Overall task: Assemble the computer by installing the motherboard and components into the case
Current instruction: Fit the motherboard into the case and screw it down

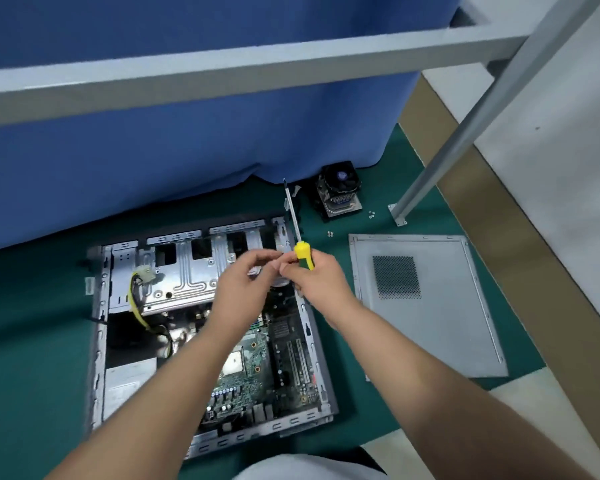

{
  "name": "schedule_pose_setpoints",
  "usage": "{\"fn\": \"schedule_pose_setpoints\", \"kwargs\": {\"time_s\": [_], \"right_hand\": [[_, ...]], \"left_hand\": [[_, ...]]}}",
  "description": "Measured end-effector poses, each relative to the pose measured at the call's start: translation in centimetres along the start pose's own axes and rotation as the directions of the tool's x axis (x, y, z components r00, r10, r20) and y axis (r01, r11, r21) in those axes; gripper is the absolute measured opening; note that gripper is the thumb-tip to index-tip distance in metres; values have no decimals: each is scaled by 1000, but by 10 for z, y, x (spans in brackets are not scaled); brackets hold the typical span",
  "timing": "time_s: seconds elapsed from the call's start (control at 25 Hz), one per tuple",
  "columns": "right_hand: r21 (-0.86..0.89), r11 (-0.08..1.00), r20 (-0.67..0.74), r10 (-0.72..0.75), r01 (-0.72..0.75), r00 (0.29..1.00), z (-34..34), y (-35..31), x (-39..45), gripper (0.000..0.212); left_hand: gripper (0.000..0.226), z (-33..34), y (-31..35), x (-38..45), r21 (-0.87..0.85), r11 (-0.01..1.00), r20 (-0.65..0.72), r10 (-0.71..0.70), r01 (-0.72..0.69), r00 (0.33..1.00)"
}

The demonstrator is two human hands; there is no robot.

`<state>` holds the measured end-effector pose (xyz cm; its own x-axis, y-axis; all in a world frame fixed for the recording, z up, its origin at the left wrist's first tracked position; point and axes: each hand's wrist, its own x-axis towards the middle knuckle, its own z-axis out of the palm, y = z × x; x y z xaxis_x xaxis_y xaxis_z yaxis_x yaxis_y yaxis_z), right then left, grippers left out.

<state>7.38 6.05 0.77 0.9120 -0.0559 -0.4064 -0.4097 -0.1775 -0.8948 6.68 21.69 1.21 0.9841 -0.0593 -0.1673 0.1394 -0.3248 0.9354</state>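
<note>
— Motherboard (257,368), green, with black slots and a pale square socket: where does it sit?

— Inside the open grey metal computer case (97,358), which lies flat on the green worktop (32,341) closest to the person. The board fills the case's right half; both forearms cross above it.

— What else is in the case?

— A yellow-and-black cable bundle with a white plug (142,285) on the left, and beyond it the silver stamped drive cage (187,271) along the far side.

— And the hands?

— Both are raised over the far end of the case. The right hand (312,278) is wrapped around the yellow-and-green handle of a screwdriver (303,254), whose thin metal shaft points up and away. The left hand (243,282) has its fingers drawn together close to the right hand's fingertips; whether it pinches something small I cannot tell.

— To the right?

— A flat grey side panel with a perforated vent patch (426,306) lies on the worktop beside the case, apart from it.

— Farther off?

— A few small silver screws (371,214), then a black cooler fan on a finned metal heatsink (340,192), near the blue curtain (187,116). A grey metal frame (222,67) crosses above.
</note>
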Motion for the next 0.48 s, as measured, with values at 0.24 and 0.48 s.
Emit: {"fn": "schedule_pose_setpoints", "kwargs": {"time_s": [0.24, 0.48], "right_hand": [[205, 968, 97, 125, -143, 987, 32, -3, -49, 16], [254, 937, 299, 158, -238, 941, 44, -5, -66, 20]], "left_hand": [[12, -46, -16, -51, -223, 971, 119, -64, 89, 991], [12, -76, -27, -71, -348, 926, 197, -84, 149, 977]]}}
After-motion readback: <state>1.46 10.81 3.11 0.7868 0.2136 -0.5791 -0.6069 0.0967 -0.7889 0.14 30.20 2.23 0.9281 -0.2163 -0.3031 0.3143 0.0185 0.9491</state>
